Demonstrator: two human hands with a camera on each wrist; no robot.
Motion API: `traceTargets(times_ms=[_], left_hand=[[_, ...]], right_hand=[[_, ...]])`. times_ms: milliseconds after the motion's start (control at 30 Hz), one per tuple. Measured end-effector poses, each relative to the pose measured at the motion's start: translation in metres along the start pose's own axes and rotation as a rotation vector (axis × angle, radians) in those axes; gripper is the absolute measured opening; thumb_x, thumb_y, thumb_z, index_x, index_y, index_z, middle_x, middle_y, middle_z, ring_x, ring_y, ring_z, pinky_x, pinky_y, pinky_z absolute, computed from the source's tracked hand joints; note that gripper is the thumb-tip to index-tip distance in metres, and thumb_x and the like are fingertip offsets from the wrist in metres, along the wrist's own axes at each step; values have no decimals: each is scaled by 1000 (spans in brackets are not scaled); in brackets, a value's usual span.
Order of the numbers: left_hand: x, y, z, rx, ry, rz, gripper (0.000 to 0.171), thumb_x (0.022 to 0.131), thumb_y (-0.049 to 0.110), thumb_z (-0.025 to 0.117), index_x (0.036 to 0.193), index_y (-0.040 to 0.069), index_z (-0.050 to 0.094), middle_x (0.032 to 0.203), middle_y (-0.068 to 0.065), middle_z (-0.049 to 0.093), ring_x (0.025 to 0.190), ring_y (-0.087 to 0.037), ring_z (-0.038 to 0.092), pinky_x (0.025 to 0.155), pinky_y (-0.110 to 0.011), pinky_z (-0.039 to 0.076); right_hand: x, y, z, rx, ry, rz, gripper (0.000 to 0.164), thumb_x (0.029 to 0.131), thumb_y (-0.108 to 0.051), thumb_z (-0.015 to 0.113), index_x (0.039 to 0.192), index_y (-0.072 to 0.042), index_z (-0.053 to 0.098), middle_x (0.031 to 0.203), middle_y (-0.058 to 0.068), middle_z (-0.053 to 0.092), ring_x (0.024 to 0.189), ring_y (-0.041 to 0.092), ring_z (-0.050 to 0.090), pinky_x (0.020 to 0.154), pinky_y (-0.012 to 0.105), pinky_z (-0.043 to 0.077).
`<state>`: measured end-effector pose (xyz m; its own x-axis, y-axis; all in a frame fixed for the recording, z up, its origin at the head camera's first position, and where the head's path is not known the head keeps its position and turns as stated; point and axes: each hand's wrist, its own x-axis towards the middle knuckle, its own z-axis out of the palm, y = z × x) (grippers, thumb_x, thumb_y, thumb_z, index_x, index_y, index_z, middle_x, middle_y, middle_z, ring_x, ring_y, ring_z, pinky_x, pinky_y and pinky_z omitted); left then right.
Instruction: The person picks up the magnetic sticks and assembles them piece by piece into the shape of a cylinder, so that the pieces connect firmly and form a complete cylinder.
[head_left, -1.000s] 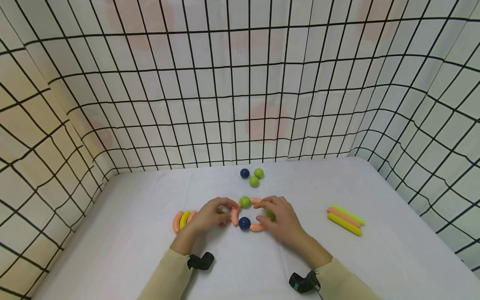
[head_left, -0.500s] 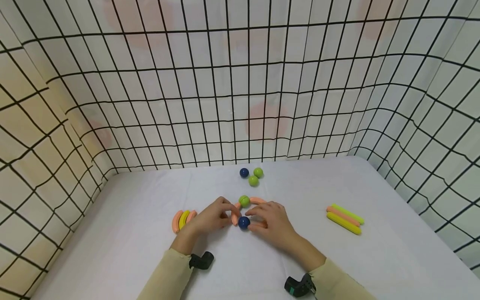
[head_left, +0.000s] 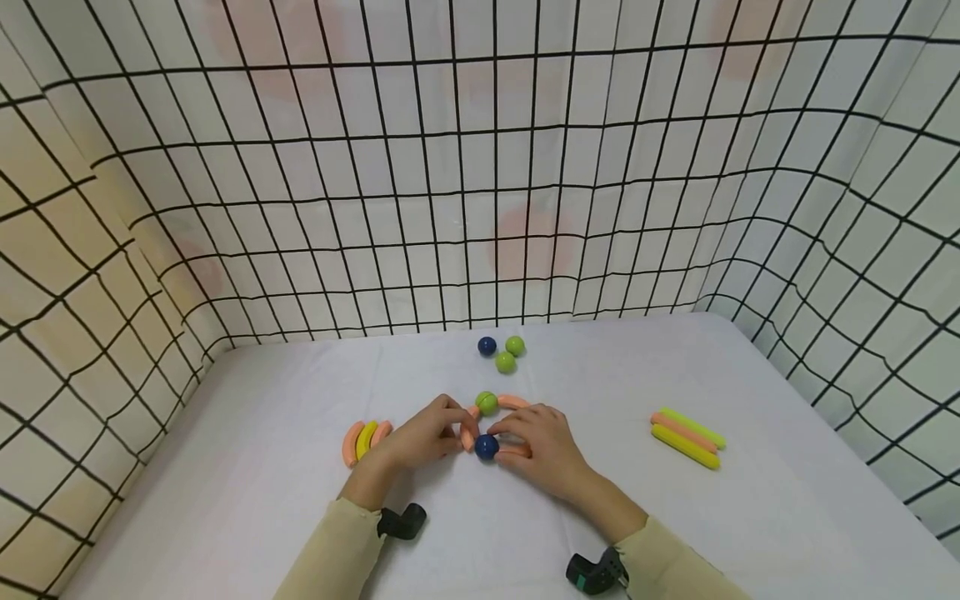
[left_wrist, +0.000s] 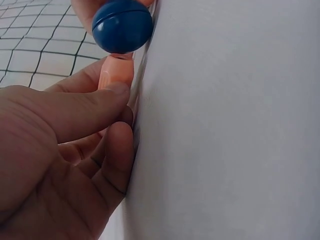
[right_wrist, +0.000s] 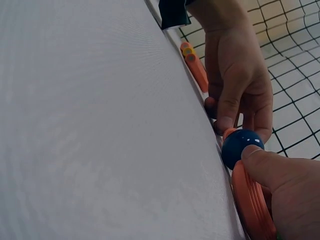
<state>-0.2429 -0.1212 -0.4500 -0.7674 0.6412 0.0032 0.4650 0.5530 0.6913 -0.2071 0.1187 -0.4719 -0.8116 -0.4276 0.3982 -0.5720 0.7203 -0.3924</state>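
Around the middle of the white table [head_left: 247, 508], both hands meet at one navy ball [head_left: 487, 447], which sits at the near side of a ring of balls and curved pieces. From above, the head view shows the left hand [head_left: 426, 433] at the ring's left curved piece [head_left: 467, 435], but its thumb is hidden there; the left wrist view shows that thumb and a finger pinching the peach piece, its end right at the ball. That view also shows a seam around the ball. The right hand [head_left: 543, 446] holds the navy ball between thumb and forefinger, and its palm covers the ring's right side from above. Seen from the right wrist, its thumb lies on the ball while its other fingers are mostly hidden, and the near curved piece [right_wrist: 250, 200] shows grooves along its side, with a sliver of green [right_wrist: 280, 237] at the lower edge. Only the head view takes in the ring's green ball [head_left: 487, 403] and far curved piece [head_left: 513, 402], the three loose balls [head_left: 506, 362] beyond, and three straight sticks [head_left: 686, 447] at right. Three spare curved pieces [head_left: 366, 440] lie side by side near the left forearm; the right wrist view catches their ends.
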Motion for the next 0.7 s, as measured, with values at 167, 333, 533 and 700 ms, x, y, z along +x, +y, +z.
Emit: traceTargets(times_ms=[167, 333, 533, 700], left_hand=[[-2, -1, 0, -18, 4, 17, 14, 96, 9, 65, 106, 18, 70, 116, -10, 52, 98, -22, 49, 85, -28, 42], [-3, -1, 0, -27, 6, 25, 16, 97, 8, 63, 106, 19, 70, 119, -11, 53, 103, -25, 49, 87, -31, 41], [-2, 1, 1, -13, 12, 19, 15, 97, 13, 64, 110, 20, 69, 117, -7, 55, 99, -20, 49, 84, -28, 41], [-1, 2, 2, 0, 22, 1, 16, 96, 15, 66, 110, 22, 69, 115, -4, 56, 97, -16, 48, 83, -26, 41]], right_hand=[[1, -2, -1, -4, -10, -4, 29, 82, -34, 81, 108, -27, 74, 113, -6, 72, 117, 22, 59, 103, 57, 40], [1, -2, 0, 13, -16, -4, 27, 82, -33, 81, 107, -28, 74, 113, -7, 72, 122, 25, 58, 103, 59, 39], [1, -2, 1, 46, -14, -9, 25, 82, -31, 81, 106, -29, 74, 111, -8, 72, 129, 28, 55, 103, 61, 38], [0, -2, 1, 63, -22, -1, 24, 83, -32, 81, 105, -30, 74, 112, -9, 72, 134, 28, 52, 105, 62, 36]])
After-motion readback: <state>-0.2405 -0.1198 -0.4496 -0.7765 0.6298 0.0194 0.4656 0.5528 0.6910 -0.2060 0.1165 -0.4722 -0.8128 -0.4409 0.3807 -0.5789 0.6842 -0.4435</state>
